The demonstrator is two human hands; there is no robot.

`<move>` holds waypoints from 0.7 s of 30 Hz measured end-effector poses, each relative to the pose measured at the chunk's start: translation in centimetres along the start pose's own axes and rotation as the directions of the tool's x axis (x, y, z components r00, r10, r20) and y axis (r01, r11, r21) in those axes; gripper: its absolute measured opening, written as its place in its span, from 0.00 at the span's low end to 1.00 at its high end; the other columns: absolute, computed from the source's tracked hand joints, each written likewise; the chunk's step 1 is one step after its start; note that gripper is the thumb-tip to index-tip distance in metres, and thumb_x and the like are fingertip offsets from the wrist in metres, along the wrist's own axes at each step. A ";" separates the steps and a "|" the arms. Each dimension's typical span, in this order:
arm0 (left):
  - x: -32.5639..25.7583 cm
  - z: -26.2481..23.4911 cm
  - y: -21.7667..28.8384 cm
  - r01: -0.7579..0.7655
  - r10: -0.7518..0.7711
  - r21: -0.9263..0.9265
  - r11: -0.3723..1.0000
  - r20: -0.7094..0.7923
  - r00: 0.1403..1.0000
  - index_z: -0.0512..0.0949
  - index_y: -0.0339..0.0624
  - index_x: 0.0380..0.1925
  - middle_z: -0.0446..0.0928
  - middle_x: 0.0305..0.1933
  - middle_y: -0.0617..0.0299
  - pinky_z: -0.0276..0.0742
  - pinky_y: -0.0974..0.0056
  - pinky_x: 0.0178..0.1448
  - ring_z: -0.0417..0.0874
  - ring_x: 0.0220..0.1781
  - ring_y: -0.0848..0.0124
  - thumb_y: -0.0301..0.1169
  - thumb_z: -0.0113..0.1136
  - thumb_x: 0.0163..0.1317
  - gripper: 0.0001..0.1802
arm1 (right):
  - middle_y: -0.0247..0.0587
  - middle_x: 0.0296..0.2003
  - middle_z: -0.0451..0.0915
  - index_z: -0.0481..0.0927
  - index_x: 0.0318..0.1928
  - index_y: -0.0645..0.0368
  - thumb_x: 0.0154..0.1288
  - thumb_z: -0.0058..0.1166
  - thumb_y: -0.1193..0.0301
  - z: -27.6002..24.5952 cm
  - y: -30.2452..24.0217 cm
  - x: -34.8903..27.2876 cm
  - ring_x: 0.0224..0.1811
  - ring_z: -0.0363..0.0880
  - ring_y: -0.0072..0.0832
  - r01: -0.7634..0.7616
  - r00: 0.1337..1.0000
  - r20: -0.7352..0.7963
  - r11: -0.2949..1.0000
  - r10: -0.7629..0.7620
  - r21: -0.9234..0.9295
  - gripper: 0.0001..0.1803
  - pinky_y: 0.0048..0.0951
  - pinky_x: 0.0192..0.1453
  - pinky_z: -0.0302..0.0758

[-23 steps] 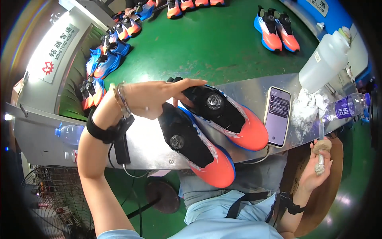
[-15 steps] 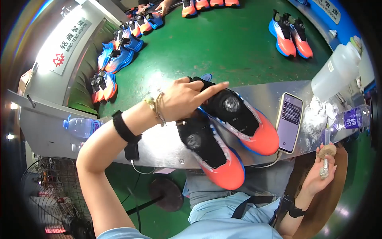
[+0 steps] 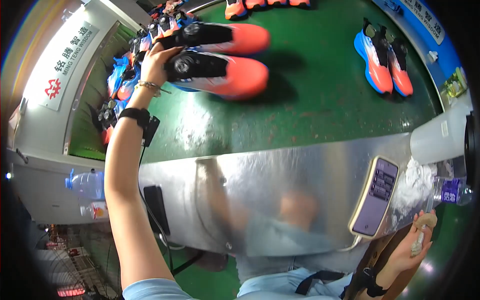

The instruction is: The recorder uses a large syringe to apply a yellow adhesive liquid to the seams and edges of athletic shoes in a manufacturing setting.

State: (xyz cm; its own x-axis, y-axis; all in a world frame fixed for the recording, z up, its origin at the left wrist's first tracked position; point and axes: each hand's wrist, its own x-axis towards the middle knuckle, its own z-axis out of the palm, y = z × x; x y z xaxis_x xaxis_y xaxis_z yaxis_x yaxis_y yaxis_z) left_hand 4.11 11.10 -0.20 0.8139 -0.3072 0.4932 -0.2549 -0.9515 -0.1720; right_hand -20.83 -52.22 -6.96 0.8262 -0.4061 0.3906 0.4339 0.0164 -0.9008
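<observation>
My left hand (image 3: pixel 155 60) is stretched far out over the green conveyor belt (image 3: pixel 310 100), gripping a pair of black, orange and blue shoes (image 3: pixel 220 55) by their heel ends. The shoes hang just above the belt, toes pointing right. My right hand (image 3: pixel 412 245) is low at the right, below the metal table's edge, closed around a small brush-like tool (image 3: pixel 422 227) with a tan handle. The shiny metal table (image 3: pixel 280 195) lies between me and the belt.
A phone (image 3: pixel 375 195) lies on the table's right end beside white wadding (image 3: pixel 417 182), a translucent jug (image 3: pixel 440 137) and a small bottle (image 3: pixel 450 191). Another shoe pair (image 3: pixel 382 60) sits on the belt at right; more shoes line the left (image 3: pixel 117 82) and far side.
My left hand has lifted both shoes off the metal table and carried them forward over the green belt. The right hand has stayed low at the right with its tool.
</observation>
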 end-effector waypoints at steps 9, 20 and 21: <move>-0.8 6.3 -9.0 0.681 -0.664 0.221 0.698 -0.155 0.732 0.80 0.57 0.38 0.77 0.45 0.59 0.66 0.57 0.53 0.73 0.50 0.64 0.38 0.58 0.51 0.12 | 0.59 0.62 0.55 0.70 0.44 0.63 0.68 0.24 0.59 -0.7 0.7 0.6 0.62 0.57 0.50 0.021 0.998 0.069 0.996 -0.016 -0.084 0.23 0.48 0.66 0.51; -4.4 10.8 5.4 0.679 -0.677 -0.579 -0.452 0.718 0.163 0.63 0.40 0.49 0.71 0.42 0.55 0.77 0.50 0.37 0.76 0.42 0.64 0.31 0.53 0.59 0.19 | 0.59 0.59 0.58 0.70 0.46 0.62 0.64 0.26 0.56 -2.1 0.5 -0.3 0.55 0.65 0.45 0.038 0.999 -0.014 0.999 -0.038 0.015 0.25 0.41 0.58 0.61; -3.9 11.7 5.6 0.629 -0.704 -0.653 -0.422 0.673 0.226 0.65 0.41 0.49 0.72 0.40 0.58 0.75 0.50 0.41 0.77 0.41 0.65 0.31 0.54 0.59 0.19 | 0.58 0.59 0.58 0.70 0.44 0.63 0.64 0.26 0.56 -2.0 0.3 -0.3 0.54 0.65 0.44 0.034 0.999 -0.008 0.998 -0.033 0.044 0.25 0.41 0.57 0.61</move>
State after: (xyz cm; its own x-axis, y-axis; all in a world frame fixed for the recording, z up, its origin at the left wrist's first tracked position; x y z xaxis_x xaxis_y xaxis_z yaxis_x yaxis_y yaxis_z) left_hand 5.61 7.15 -13.08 0.7148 0.6102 -0.3416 0.2791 0.1990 0.9394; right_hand -21.71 -53.91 -7.73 0.8082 -0.4139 0.4189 0.4768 0.0425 -0.8780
